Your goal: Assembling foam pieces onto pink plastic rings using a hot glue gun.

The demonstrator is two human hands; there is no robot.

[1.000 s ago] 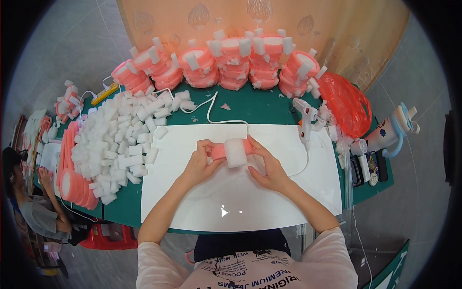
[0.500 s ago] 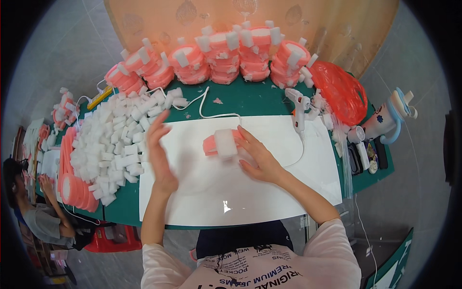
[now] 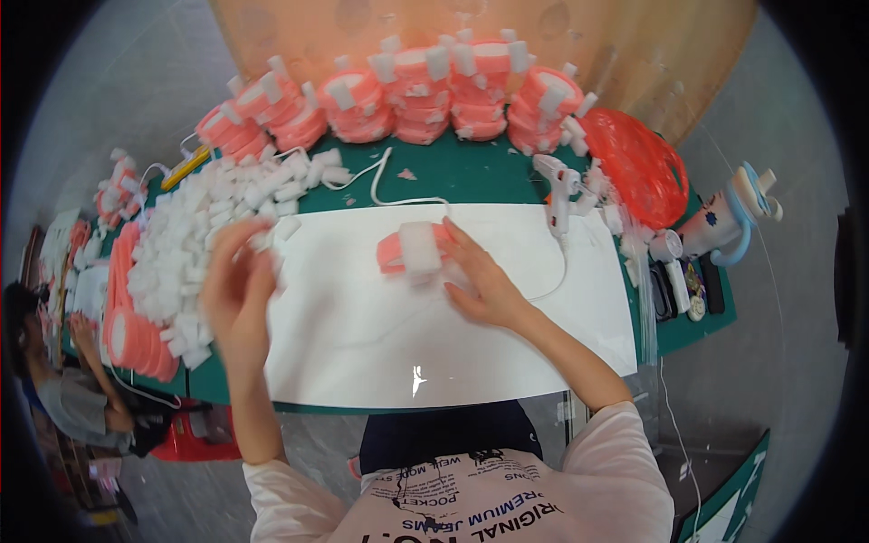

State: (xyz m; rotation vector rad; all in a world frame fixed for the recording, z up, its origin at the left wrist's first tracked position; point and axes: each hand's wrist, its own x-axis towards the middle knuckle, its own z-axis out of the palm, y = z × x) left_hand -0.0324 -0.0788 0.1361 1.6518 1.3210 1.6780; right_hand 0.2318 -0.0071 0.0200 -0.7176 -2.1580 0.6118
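On the white sheet [image 3: 362, 362] sits a pink foam piece [image 3: 389, 253] with a white foam block [image 3: 419, 250] across its middle. My right hand [image 3: 484, 281] holds the pink piece at its right end, fingers along the end and thumb lower down by the white block. Out to the left, my left hand [image 3: 240, 299] is raised at the edge of a heap of white foam blocks [image 3: 167, 262]. Its fingers look bent but are smeared by motion, so whether they hold anything is hidden.
Stacks of pink foam rings [image 3: 421, 100] with white blocks line the back. A white glue gun [image 3: 559, 195] rests at the sheet's upper right, its cord on the sheet. Beyond are a red plastic bag [image 3: 634, 167] and a tumbler [image 3: 715, 224]. Another person [image 3: 81, 398] sits at far left.
My left hand has swung left and down, from above the sheet's left edge to beside the heap of foam blocks. My right hand and the pink piece keep their place on the sheet.
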